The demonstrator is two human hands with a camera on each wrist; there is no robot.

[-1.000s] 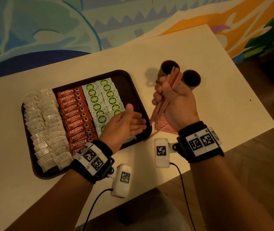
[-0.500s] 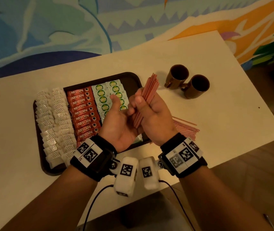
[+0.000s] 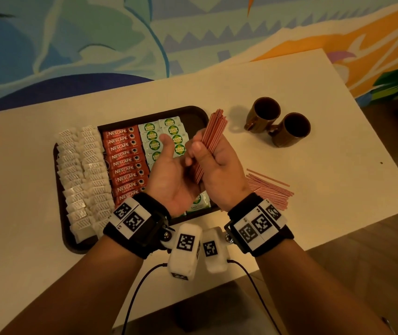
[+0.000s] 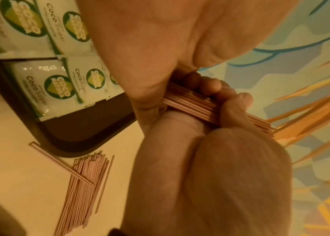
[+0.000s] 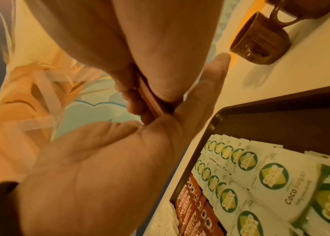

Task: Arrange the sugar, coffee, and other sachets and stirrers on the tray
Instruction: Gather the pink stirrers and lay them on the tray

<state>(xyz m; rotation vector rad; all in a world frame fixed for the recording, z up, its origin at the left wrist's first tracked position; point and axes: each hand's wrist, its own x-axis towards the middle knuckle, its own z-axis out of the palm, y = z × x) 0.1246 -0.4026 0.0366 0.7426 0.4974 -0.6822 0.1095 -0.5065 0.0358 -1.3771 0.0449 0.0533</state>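
Squaring stirrer bundle (image 3: pixel 211 139) | right hand (image 3: pixel 219 170) fingers wrapped around it | left hand (image 3: pixel 169 180) flat, fingers straight, at bundle's lower end | tap ends flush, then lay in tray (image 3: pixel 194 114) gap.

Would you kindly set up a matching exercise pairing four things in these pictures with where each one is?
Things:
1. Nescafe sachets
2. Mugs
3. Loose stirrers
4. Stirrer bundle

Places:
A. On the table beyond the tray's right end
B. Gripped in the right hand
C. On the tray, between the white sachets and the Coco sachets
D. Flat on the table near the tray's front right corner

Pairs: 1-C, 2-A, 3-D, 4-B
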